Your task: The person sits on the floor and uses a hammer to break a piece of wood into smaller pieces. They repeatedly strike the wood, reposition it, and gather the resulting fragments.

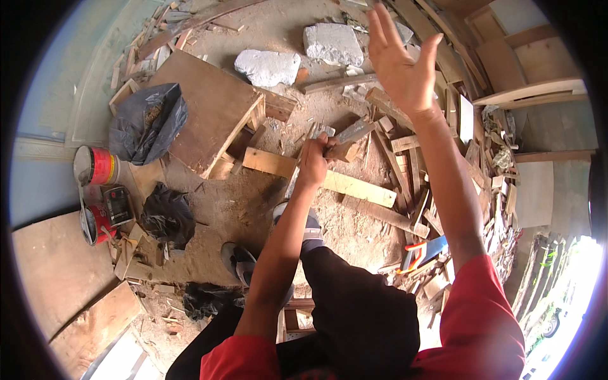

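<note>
My left hand [313,159] is closed around a grey, flat-faced piece [356,130] that points up and to the right out of the fist. Its kind is hard to make out, as the fingers cover part of it. Below that hand a pale wooden plank [360,188] lies across the floor, partly hidden by the hand and forearm. My right hand [404,71] is raised at the upper right, palm showing, fingers stretched out and thumb apart, with nothing in it. Close by my feet lies a dark sandal [238,262].
A brown wooden box [202,104] stands left of centre, with a black plastic bag [150,123] on it. Red cans [101,166] are at the left. Two white blocks [334,44] lie ahead. Wood scraps and an orange-handled saw [421,254] are on the right.
</note>
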Demonstrator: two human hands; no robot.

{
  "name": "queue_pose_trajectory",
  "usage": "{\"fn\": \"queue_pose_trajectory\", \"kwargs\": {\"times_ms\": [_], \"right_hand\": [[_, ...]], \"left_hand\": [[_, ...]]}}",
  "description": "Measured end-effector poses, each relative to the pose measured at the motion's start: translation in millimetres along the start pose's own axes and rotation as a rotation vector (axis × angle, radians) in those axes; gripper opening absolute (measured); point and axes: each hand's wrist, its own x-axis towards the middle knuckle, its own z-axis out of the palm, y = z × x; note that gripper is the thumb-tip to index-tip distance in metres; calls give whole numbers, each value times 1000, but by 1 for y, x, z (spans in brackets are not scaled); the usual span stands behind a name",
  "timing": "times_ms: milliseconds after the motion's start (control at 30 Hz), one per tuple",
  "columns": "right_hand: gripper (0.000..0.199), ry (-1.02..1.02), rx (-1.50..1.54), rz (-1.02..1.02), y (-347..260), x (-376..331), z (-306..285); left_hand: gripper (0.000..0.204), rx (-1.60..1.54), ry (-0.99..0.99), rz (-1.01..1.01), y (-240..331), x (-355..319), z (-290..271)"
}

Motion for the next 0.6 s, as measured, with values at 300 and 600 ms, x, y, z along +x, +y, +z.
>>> {"fn": "queue_pose_trajectory", "kwargs": {"times_ms": [300, 600], "right_hand": [[81, -668, -445, 968, -5, -64, 111], [36, -464, -302, 1694, 4, -49, 112]], "left_hand": [[69, 8, 174, 25, 20, -16, -29], [40, 776, -96, 90, 119, -43, -108]]}}
